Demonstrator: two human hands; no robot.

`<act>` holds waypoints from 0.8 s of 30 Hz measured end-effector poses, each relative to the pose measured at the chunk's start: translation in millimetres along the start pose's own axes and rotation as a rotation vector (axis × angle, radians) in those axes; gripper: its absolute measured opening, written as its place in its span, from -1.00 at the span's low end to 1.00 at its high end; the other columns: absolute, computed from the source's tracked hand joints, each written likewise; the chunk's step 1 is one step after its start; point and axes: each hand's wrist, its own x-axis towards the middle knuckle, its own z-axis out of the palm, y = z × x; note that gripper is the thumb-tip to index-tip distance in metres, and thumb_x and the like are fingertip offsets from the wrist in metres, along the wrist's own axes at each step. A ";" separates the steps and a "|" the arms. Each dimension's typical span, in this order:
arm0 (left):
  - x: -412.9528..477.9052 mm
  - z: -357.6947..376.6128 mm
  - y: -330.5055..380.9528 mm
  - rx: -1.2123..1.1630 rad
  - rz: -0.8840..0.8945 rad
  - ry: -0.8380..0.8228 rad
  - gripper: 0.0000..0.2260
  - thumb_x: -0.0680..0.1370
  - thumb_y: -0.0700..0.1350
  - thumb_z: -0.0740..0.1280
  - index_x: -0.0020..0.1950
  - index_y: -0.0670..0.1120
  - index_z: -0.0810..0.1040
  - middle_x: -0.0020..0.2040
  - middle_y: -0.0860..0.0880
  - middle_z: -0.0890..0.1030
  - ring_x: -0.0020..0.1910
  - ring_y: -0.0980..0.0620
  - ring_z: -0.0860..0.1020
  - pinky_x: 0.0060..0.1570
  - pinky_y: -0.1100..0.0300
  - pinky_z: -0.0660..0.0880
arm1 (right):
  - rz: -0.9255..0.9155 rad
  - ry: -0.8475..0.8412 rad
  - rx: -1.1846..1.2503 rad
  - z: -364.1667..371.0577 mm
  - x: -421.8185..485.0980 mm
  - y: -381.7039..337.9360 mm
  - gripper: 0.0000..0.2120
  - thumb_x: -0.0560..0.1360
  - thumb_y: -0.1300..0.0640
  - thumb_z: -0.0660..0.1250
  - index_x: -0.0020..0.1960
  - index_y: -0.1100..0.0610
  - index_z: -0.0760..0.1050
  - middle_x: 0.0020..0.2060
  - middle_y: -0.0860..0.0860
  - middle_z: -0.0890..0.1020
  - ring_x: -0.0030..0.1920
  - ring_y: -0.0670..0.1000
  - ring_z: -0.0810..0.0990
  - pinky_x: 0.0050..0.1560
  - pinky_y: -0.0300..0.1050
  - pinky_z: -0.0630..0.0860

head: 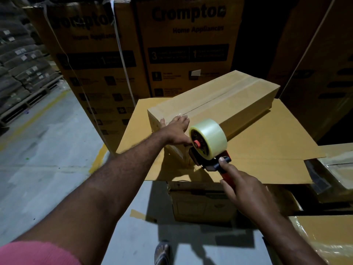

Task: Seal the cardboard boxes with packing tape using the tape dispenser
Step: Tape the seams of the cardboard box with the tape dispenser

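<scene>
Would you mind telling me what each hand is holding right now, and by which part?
The right hand grips the tape dispenser by its red handle, thumb on top. The left hand holds nothing; it presses flat on the near end of the long cardboard box.

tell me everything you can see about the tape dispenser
The tape dispenser is a handheld gun type with a red and black frame that looks plastic, a red hub knob, and a fat roll of clear tape mounted on it. The right hand grips its red handle, thumb on the black part. It is held in the air at the near end of the long cardboard box, roll uppermost, beside the left hand pressing on that box.
</scene>
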 end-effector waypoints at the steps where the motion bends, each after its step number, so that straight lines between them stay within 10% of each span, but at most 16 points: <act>1: -2.1 1.6 1.2 -0.013 0.004 0.005 -0.01 0.48 0.29 0.41 0.69 -0.03 -0.09 0.68 0.04 -0.16 0.65 0.00 -0.19 0.46 -0.42 -0.35 | 0.001 -0.007 -0.011 2.8 2.9 -0.7 -0.33 0.62 -0.06 0.27 0.59 -0.27 -0.03 0.13 -0.05 0.61 -0.02 -0.08 0.54 -0.12 -0.20 0.45; 7: -9.8 -9.0 -5.1 -0.173 0.078 -0.093 -0.12 0.52 0.33 0.19 0.68 -0.02 -0.09 0.67 -0.05 -0.24 0.63 -0.09 -0.30 0.43 -0.37 -0.44 | 0.010 0.005 -0.016 13.1 5.7 8.2 -0.36 0.61 -0.05 0.29 0.59 -0.21 0.06 0.11 -0.03 0.63 -0.03 -0.04 0.57 -0.16 -0.20 0.44; 24: -0.6 -4.0 -1.1 0.084 -0.083 -0.144 0.09 0.40 0.42 0.40 0.65 0.16 -0.27 0.64 0.13 -0.31 0.62 -0.10 -0.32 0.31 -0.66 -0.21 | -0.039 0.070 0.062 37.8 -1.9 25.9 -0.38 0.56 0.01 0.39 0.55 -0.11 0.23 0.14 0.04 0.64 0.02 0.06 0.63 -0.14 -0.02 0.61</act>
